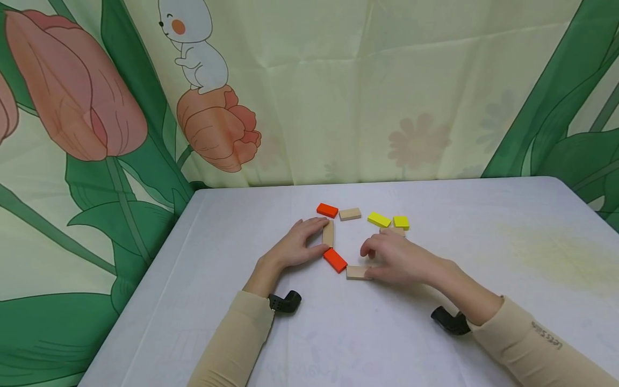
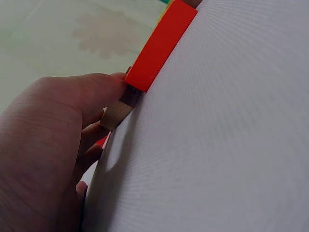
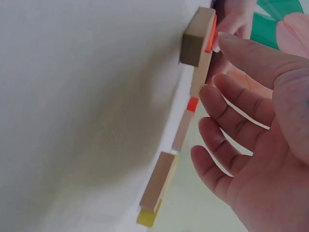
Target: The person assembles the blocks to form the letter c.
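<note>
A bare wooden block (image 1: 328,234) stands lengthwise beside my left hand (image 1: 297,244). My left thumb is at its near end and my fingers are at its far end, holding it between them; the thumb tip also meets the near red block (image 2: 161,46). My right hand (image 1: 398,255) hovers over the table with loosely bent fingers. Its thumb is at the right end of another wooden block (image 1: 357,272), which lies just right of the near red block. In the right wrist view that wooden block (image 3: 198,36) shows beside the thumb tip, and the palm holds nothing.
Farther back lie a second red block (image 1: 327,210), a wooden block (image 1: 350,214) and two yellow blocks (image 1: 379,219). One more wooden block (image 1: 394,231) is partly hidden behind the right hand. A white cloth covers the table (image 1: 169,301); a printed curtain (image 1: 314,107) hangs behind it.
</note>
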`<action>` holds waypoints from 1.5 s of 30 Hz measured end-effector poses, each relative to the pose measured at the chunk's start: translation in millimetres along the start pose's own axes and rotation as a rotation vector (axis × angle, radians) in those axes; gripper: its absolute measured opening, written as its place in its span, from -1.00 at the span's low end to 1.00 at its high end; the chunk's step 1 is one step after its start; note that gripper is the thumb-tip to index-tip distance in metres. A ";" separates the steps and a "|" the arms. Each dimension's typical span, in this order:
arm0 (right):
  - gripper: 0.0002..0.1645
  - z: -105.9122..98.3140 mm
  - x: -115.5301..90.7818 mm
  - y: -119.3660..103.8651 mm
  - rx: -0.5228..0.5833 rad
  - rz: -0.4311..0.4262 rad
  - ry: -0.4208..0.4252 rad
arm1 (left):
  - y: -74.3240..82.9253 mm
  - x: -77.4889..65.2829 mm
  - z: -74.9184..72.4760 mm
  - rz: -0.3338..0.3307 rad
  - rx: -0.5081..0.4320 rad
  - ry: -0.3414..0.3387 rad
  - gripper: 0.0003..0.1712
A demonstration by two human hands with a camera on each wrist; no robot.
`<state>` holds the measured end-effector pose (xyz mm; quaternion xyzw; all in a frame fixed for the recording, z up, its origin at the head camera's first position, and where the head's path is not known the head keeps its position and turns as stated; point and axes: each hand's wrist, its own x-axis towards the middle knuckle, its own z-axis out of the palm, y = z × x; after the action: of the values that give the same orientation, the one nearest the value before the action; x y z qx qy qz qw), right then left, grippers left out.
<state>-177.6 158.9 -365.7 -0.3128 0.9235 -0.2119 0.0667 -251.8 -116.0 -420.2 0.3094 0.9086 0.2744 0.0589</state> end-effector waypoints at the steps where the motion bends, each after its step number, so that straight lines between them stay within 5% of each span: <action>1: -0.63 -1.5 0.1 0.8 0.000 0.000 -0.001 | 0.2 0.0 -0.1 0.001 -0.001 0.000 -0.23; 37: -0.71 1.0 -4.2 5.9 0.004 -0.049 -0.030 | 0.4 0.0 -0.2 0.007 -0.001 -0.003 -0.22; 45: -0.70 1.7 -4.9 8.1 0.024 -0.002 -0.043 | -0.8 0.3 0.5 0.022 -0.006 0.004 -0.23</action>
<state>-177.7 167.0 -370.8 -0.3175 0.9189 -0.2161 0.0898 -252.4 -116.1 -421.1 0.3188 0.9043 0.2785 0.0551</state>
